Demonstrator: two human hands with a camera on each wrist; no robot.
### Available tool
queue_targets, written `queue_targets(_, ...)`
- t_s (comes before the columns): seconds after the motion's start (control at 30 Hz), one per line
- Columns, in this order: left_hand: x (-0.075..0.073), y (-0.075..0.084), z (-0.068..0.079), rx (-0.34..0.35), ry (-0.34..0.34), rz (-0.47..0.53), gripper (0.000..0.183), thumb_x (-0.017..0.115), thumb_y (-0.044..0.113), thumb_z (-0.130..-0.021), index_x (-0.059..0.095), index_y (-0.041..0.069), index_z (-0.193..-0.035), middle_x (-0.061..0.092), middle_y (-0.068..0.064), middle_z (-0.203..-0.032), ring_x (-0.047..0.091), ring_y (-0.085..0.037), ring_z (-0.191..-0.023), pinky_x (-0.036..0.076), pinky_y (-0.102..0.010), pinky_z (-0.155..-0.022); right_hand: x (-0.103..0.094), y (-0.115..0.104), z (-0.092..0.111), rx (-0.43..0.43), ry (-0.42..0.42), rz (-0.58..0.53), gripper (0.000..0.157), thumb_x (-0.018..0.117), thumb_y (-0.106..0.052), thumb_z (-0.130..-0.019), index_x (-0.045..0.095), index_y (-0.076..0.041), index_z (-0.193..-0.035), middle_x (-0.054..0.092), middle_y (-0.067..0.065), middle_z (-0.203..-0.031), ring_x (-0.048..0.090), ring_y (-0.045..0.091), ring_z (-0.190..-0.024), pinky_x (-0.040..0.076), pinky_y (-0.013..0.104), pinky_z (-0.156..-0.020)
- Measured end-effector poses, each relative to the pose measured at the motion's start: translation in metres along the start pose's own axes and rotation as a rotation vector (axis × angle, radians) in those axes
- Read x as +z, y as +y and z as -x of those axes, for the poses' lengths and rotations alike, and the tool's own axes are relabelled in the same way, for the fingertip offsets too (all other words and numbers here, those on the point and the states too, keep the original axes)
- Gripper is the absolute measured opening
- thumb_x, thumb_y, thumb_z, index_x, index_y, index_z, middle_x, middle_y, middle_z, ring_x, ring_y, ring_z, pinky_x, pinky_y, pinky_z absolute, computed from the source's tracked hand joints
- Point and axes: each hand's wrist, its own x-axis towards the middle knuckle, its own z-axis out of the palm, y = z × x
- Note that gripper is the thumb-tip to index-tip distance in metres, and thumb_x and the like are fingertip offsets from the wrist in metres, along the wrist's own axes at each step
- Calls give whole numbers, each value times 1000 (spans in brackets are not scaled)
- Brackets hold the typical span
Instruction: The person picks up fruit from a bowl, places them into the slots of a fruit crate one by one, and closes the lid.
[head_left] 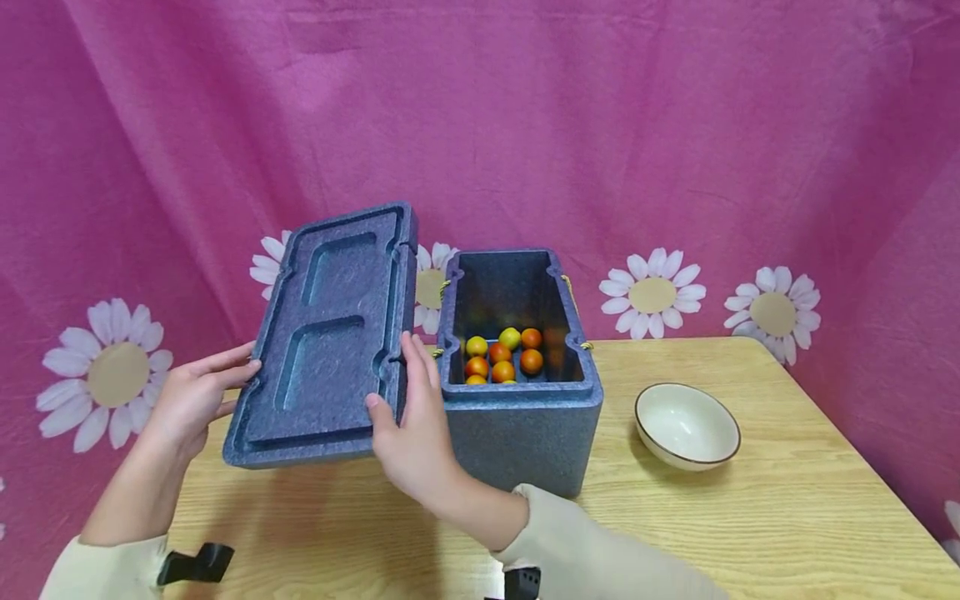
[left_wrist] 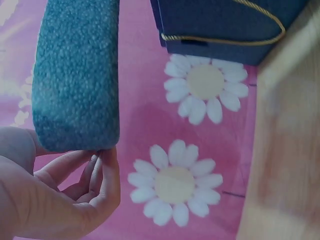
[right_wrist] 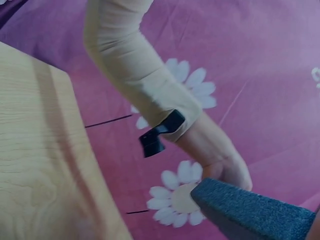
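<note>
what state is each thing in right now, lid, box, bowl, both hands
lid: off the box, tilted up, held at both side edges
foam box: open, small red and yellow fruits inside
bowl: upright on the table, looks empty
left hand: grips the lid's left edge
right hand: holds the lid's right edge

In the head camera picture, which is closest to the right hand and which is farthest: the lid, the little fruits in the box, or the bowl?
1. The lid: the right hand holds its near right edge, so they touch.
2. The fruits: inside the open box, just right of and behind the hand.
3. The bowl: far right on the table.
</note>
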Motion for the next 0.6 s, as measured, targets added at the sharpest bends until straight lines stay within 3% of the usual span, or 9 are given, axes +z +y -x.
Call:
queue_targets(0.2, 21, 22, 2, 51, -13, 87, 63, 61, 30, -96, 36, 6, -149, 53, 31, -99, 56, 13, -88, 55, -11, -73, -30, -14, -2, -47, 15, -11, 66, 54, 3, -92, 29, -5, -153, 21, 11, -163, 22, 32, -152, 19, 55, -125)
queue_targets(0.37, 41, 44, -2, 81, -7, 181, 63, 64, 25, -94, 38, 5, -148, 58, 33, -92, 58, 8, -84, 54, -11, -71, -58, -16, -14, -65, 41, -19, 66, 54, 7, -91, 31, -1, -152, 25, 15, -162, 26, 32, -151, 21, 52, -125)
queue_targets(0.4, 44, 49, -2, 88, -5, 203, 61, 64, 24, -94, 40, 5, -147, 59, 33, -90, 57, 7, -82, 54, -11, -71, -64, -16, -17, -44, 45, -30, 65, 54, 7, -91, 31, -2, -152, 27, 14, -161, 28, 31, -150, 22, 50, -125)
queue_targets(0.47, 52, 57, -2, 95, -3, 255, 46, 65, 21, -93, 56, 21, -138, 61, 31, -88, 57, 5, -79, 55, -11, -69, -75, -16, -24, 11, 54, -64, 64, 54, 7, -92, 32, -2, -151, 31, 15, -160, 31, 30, -149, 24, 48, -124)
queue_targets(0.53, 59, 65, -3, 104, -8, 316, 31, 67, 19, -91, 69, 33, -119, 64, 28, -85, 59, 4, -76, 56, -12, -69, -88, -16, -30, 89, 52, -101, 64, 54, 6, -93, 31, -4, -152, 35, 14, -158, 35, 28, -147, 28, 46, -123)
queue_targets(0.6, 67, 72, -3, 115, -12, 358, 27, 68, 16, -90, 73, 34, -109, 66, 26, -82, 60, 3, -73, 56, -12, -69, -100, -16, -36, 164, 48, -135, 63, 53, 5, -94, 30, -6, -153, 38, 13, -156, 37, 25, -145, 33, 43, -121)
